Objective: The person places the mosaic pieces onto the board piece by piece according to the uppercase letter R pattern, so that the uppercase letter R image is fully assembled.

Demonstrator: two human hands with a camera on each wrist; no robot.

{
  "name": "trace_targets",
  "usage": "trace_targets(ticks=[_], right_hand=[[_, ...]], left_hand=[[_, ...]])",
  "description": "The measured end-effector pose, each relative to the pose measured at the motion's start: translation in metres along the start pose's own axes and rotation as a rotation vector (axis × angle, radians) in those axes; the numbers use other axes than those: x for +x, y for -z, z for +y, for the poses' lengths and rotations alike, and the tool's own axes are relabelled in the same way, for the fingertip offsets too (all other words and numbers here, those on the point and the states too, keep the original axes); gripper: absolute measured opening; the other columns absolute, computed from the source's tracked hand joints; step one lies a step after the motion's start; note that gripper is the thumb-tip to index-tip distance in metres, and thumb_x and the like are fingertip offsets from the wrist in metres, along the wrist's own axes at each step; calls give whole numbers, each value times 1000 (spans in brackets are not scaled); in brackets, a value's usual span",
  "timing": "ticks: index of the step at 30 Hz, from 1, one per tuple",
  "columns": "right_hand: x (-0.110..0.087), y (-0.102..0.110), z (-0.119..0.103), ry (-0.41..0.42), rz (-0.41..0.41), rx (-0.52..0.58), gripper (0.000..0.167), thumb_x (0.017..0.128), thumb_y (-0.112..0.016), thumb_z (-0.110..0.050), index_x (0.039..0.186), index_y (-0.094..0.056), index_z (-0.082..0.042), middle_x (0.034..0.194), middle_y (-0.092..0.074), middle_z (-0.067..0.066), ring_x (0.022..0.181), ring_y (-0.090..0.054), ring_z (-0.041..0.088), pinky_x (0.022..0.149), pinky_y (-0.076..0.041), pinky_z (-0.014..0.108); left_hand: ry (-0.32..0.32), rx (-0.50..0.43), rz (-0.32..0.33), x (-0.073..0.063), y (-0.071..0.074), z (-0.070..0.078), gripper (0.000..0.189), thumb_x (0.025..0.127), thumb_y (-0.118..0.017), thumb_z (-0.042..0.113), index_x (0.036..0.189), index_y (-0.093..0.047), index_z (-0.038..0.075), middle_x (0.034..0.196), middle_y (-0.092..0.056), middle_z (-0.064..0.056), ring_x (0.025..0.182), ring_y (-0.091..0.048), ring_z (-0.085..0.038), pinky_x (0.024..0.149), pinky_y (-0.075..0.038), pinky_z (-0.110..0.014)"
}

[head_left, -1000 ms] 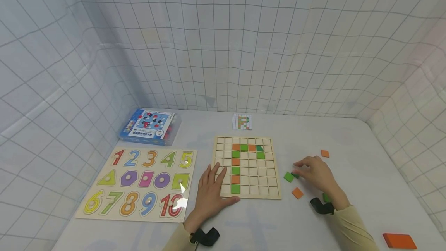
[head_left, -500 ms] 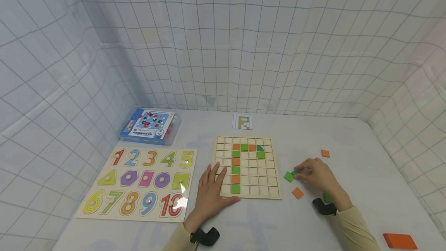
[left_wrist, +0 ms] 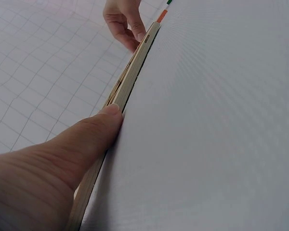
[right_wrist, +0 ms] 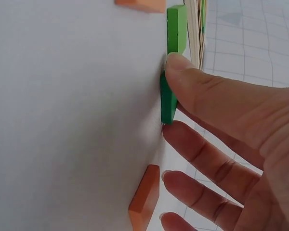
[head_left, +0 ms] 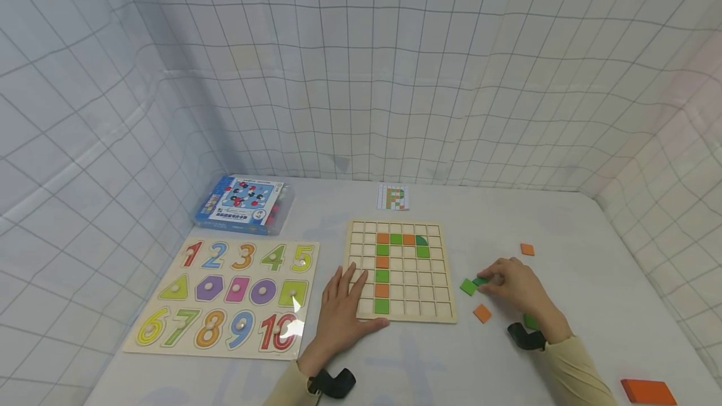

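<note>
My left hand [head_left: 341,318] rests with spread fingers on the lower left of a wooden grid board [head_left: 412,279]; its thumb lies along the near edge. Orange and green square tiles form a column and a top row on the board, with a dark green quarter-round piece [head_left: 421,240] at the row's right end. Right of the board, my right hand [head_left: 516,284] pinches a dark green piece [right_wrist: 167,98] between thumb and fingers, low at the table. Beside that piece lies a light green square tile [head_left: 467,287]. An orange tile [head_left: 482,314] lies nearer me.
A pattern card [head_left: 393,197] lies behind the board. To the left are a number-and-shape puzzle [head_left: 220,299] and a blue boxed set [head_left: 244,204]. Another orange tile [head_left: 527,249], a green piece [head_left: 531,321] by the right wrist and an orange block [head_left: 648,391] are at right.
The right hand has shifted very slightly, and more of the dark green piece shows at its fingertips beside the light green tile. The left hand has stayed on the board.
</note>
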State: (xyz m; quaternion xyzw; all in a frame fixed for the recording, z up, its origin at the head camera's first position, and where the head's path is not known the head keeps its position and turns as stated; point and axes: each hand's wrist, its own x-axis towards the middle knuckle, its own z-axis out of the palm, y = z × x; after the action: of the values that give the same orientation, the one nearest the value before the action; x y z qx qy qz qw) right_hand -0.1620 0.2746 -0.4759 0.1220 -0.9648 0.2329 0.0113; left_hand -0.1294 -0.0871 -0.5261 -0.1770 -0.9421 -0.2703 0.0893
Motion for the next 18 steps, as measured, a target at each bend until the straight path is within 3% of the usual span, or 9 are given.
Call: trace_targets(ticks=[18], right_hand=[[0, 2, -2, -95, -15, 43, 23, 71, -84, -20, 73, -61, -18, 70, -54, -5, 64, -44, 15, 55, -36, 29]], left_hand=[[-25, 14, 42, -1, -1, 1, 99, 67, -74, 62, 142, -43, 6, 149, -28, -18, 136, -18, -42, 104, -20, -57]])
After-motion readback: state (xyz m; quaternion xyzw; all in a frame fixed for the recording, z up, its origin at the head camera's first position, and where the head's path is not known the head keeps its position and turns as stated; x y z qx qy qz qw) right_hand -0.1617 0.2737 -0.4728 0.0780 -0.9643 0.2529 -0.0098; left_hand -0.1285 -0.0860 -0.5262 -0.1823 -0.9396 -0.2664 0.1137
